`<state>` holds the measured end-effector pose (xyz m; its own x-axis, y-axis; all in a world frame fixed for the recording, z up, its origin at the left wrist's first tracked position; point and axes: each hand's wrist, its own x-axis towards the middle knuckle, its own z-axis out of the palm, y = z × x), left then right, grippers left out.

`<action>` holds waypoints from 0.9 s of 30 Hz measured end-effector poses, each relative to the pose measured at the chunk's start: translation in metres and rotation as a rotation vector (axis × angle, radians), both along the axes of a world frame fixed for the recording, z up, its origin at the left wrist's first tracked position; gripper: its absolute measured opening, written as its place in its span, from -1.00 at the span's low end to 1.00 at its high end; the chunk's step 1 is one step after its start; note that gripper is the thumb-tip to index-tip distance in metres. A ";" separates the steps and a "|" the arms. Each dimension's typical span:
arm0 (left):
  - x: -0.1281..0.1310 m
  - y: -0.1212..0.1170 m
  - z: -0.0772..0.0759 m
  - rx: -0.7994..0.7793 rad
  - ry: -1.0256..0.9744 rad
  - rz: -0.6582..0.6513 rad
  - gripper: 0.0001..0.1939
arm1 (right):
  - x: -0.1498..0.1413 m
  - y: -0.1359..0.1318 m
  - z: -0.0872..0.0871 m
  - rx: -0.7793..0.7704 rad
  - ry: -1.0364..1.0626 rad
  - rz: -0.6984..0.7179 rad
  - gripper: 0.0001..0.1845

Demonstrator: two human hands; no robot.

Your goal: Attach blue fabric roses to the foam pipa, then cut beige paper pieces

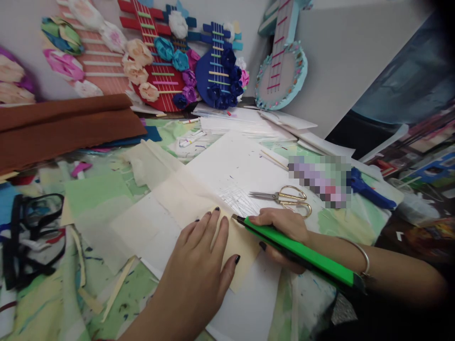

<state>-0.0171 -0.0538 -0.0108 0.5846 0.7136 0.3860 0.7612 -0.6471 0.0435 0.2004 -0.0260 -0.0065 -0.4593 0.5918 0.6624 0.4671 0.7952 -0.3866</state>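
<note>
My left hand lies flat with fingers stretched out on a sheet of cream crepe paper. In my right hand is a green utility knife, gripped around its handle with the thumb on top. The knife's short blade tip points left, close to my left index fingertip, over the cream paper. Whether the blade touches the paper I cannot tell. Beneath the paper is a white board with many scored lines. Gold-handled scissors rest on the board just beyond my right hand.
Paper-flower-decorated instrument models, among them a blue one and a red one, lean against the back wall. Brown crepe paper lies at left, above black-framed glasses. A blue-handled tool and a thin stick lie at right.
</note>
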 end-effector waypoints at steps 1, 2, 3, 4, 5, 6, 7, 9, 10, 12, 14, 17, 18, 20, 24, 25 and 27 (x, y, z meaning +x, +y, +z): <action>0.000 0.000 0.000 -0.003 -0.001 0.000 -0.48 | 0.000 0.001 -0.001 0.009 0.001 0.010 -0.62; 0.000 0.000 0.000 -0.005 0.000 0.000 -0.48 | 0.000 0.001 -0.002 0.007 -0.006 0.027 -0.60; 0.000 0.000 0.000 -0.006 0.002 0.000 -0.48 | 0.000 0.002 -0.002 0.004 -0.006 0.039 -0.59; 0.000 0.000 0.001 -0.004 0.004 -0.002 -0.48 | 0.001 0.003 -0.003 0.001 -0.003 0.045 -0.58; 0.000 0.000 0.001 0.000 0.006 -0.005 -0.48 | 0.001 0.003 -0.003 -0.004 -0.001 0.048 -0.59; 0.000 0.000 0.001 0.003 0.008 -0.006 -0.48 | 0.001 0.004 -0.003 -0.002 0.007 0.055 -0.62; 0.000 0.001 0.001 0.006 0.010 -0.007 -0.48 | 0.002 0.004 -0.003 -0.001 0.011 0.064 -0.64; 0.000 0.001 0.001 0.011 0.012 -0.004 -0.49 | 0.003 0.005 -0.003 0.012 0.030 0.087 -0.69; 0.000 0.001 0.002 0.012 0.011 -0.003 -0.49 | 0.004 0.005 -0.002 0.012 0.035 0.101 -0.69; 0.000 0.000 0.002 0.012 0.010 -0.004 -0.49 | 0.004 0.004 -0.001 -0.002 0.032 0.110 -0.67; 0.000 0.000 0.002 0.015 0.009 -0.010 -0.49 | 0.005 0.003 0.001 -0.021 0.013 0.099 -0.66; 0.000 0.000 0.002 0.020 0.011 -0.016 -0.49 | 0.004 0.002 -0.001 0.005 0.007 0.079 -0.68; 0.000 0.001 0.002 0.022 0.010 -0.018 -0.49 | 0.004 0.003 -0.003 0.028 0.024 0.073 -0.68; 0.000 0.001 0.002 0.025 0.007 -0.019 -0.49 | 0.004 0.004 -0.007 0.072 0.069 0.061 -0.65; 0.000 0.001 0.002 0.026 0.003 -0.016 -0.49 | 0.005 0.004 -0.010 0.091 0.088 0.028 -0.62; 0.000 0.000 0.002 0.024 0.003 -0.013 -0.50 | 0.005 0.003 -0.009 0.082 0.064 0.016 -0.63; 0.000 0.000 0.001 0.021 0.004 -0.012 -0.50 | 0.005 0.002 -0.006 0.069 0.017 -0.006 -0.67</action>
